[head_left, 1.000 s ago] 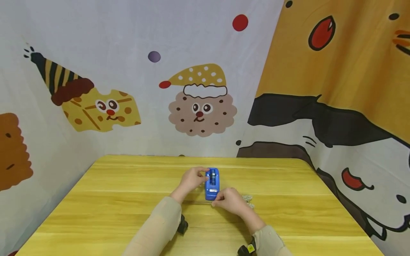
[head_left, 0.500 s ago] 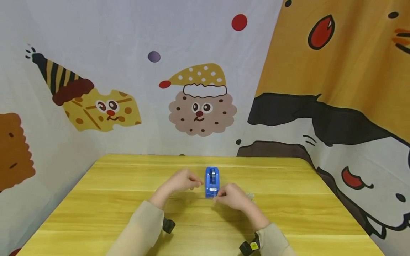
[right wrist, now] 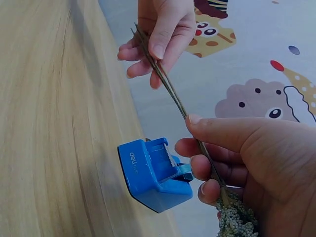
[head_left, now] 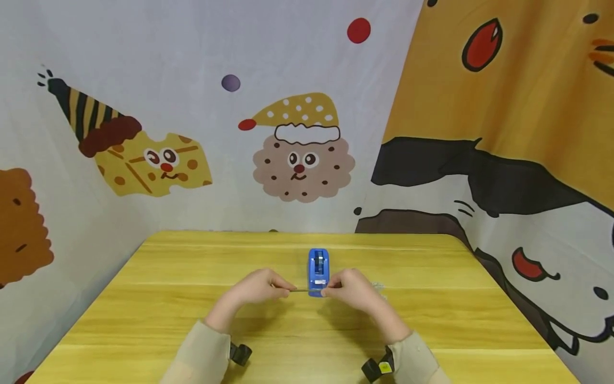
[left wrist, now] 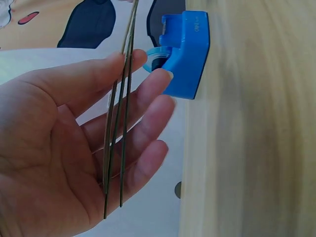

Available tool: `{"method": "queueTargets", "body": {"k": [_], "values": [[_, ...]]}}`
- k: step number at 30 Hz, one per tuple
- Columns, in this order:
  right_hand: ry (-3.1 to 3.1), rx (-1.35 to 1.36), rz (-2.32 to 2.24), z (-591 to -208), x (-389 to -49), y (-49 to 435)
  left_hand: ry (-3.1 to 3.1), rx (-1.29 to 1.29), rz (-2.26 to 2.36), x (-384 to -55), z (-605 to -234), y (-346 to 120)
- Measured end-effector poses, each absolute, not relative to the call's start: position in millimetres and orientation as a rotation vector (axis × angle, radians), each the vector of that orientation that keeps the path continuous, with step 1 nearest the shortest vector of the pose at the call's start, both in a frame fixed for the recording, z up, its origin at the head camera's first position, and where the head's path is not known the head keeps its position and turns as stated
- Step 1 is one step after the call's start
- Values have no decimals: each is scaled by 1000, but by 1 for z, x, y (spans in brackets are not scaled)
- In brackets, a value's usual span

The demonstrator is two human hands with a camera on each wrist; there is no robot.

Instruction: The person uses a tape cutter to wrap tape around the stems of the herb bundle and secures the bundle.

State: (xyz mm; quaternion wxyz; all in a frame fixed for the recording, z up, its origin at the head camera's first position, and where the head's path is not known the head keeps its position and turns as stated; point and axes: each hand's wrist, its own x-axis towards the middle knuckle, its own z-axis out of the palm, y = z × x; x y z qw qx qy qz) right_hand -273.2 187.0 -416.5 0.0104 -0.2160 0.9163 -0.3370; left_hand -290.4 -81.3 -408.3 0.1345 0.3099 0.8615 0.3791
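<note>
Both hands hold a small bundle of thin dried flower stems (left wrist: pixel 122 108) in front of a blue tape dispenser (head_left: pixel 318 266). My left hand (head_left: pixel 254 288) pinches the stems between thumb and index finger, and their bare ends run down across its palm in the left wrist view. Farther along, my right hand (head_left: pixel 354 289) grips the same stems with thumb and curled fingers. Beneath that palm hang the pale green, clustered flower heads (right wrist: pixel 236 219), partly hidden in the head view. The right wrist view shows the dispenser's toothed cutter (right wrist: pixel 170 155) and tape roll (right wrist: pixel 184 172) just below the stems.
The wood-grain table (head_left: pixel 168 309) runs back to a cloth backdrop (head_left: pixel 216 213) printed with cartoon figures. Small black cameras are strapped to the left wrist (head_left: pixel 241 354) and right wrist (head_left: pixel 371 369).
My left hand has left the dispenser's side, moved left and toward me, and now pinches the stems. My right hand stays near the dispenser's front, holding the stems, slightly higher in view.
</note>
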Motion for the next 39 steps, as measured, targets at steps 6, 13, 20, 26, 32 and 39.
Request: {"method": "queueTargets", "body": {"k": [6, 13, 20, 26, 32, 39], "values": [[2843, -670, -1074, -413, -273, 190, 2524, 846, 1115, -292, -414, -78], [2823, -649, -1095, -411, -274, 189, 2549, 820, 1121, -291, -415, -79], [2855, -674, -1107, -410, -273, 188, 2601, 842, 1110, -289, -411, -80], [2860, -745, -1069, -409, -271, 187, 2620, 844, 1105, -288, -410, -79], [2856, -795, -990, -410, -270, 187, 2624, 826, 1105, -287, -409, -78], [2837, -785, -961, -409, -270, 186, 2629, 822, 1096, -288, -411, -79]]}}
